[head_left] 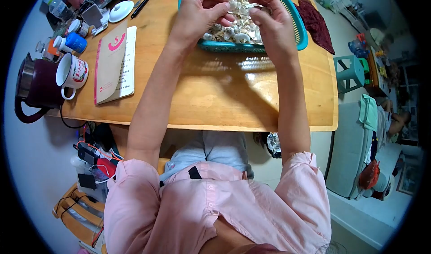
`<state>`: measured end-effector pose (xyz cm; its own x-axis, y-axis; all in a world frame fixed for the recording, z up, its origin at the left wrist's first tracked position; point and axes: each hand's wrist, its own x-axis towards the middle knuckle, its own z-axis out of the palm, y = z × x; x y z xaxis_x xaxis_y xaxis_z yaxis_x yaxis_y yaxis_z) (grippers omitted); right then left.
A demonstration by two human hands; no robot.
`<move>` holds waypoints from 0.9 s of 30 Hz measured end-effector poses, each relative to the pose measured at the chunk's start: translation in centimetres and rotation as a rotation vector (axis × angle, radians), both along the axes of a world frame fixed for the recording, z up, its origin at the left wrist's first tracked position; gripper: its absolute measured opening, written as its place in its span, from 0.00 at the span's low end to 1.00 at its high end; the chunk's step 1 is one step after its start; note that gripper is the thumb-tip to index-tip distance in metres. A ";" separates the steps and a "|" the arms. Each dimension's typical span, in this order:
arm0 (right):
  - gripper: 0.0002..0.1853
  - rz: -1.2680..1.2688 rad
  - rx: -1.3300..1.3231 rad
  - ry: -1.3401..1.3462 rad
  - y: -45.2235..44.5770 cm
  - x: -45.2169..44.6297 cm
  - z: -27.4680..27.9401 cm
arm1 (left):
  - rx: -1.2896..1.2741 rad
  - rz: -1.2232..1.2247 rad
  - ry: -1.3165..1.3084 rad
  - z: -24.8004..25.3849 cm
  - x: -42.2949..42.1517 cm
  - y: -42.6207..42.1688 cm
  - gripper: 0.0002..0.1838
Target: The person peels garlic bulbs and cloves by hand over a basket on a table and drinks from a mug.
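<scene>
A teal plastic basket [301, 36] with slotted sides stands on the wooden table, filled with small whitish and tan shell-like pieces [242, 29]. Above its left part is my left hand [204, 18], thumb and fingertips pinched on a small pale piece [232, 5]. My right hand [273, 22] hovers over the right side of the basket, its fingers curled and the thumb close to the index finger. Whatever lies between those right fingertips is too small to make out. The two hands are apart, fingertips facing each other.
On the wooden table [215, 106], left, are a booklet [109, 65], an enamel mug [72, 72], a dark kettle [42, 83], several bottles, a white lid [121, 11] and a black pen [146, 1]. Dark red cloth [316, 27] lies right of the basket. A teal stool [349, 74] stands beyond.
</scene>
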<state>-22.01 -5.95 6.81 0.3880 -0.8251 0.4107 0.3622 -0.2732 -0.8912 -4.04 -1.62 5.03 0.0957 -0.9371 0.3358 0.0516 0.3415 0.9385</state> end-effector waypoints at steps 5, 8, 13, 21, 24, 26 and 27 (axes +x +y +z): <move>0.22 0.347 0.393 -0.299 -0.5 -0.9 0.4 | -0.342 0.387 -0.610 0.9 -2.0 1.1 0.07; 0.22 0.286 0.354 -0.239 0.1 -0.3 0.5 | -0.311 0.338 -0.645 1.1 -2.2 1.1 0.09; 0.24 0.342 0.222 -0.180 0.9 0.6 0.4 | -0.109 0.124 -0.395 1.3 -2.6 1.4 0.10; 0.10 -0.098 -0.134 0.119 0.4 0.9 -0.5 | -0.001 0.086 -0.148 1.3 -2.3 1.4 0.06; 0.10 -0.266 -0.318 0.390 0.4 0.1 -0.1 | -0.066 0.098 -0.253 1.0 -2.2 1.3 0.06; 0.08 -0.338 -0.430 0.431 0.5 0.1 -0.3 | -0.128 0.113 -0.326 0.9 -2.5 1.3 0.06; 0.08 -0.358 -0.472 0.479 0.6 0.0 -0.1 | -0.127 0.108 -0.327 0.8 -2.6 1.3 0.06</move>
<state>-21.99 -5.36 6.69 0.3545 -0.7126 0.6055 -0.2175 -0.6926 -0.6877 -6.64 -0.36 5.87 0.0606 -0.8763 0.4780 -0.2869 0.4434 0.8492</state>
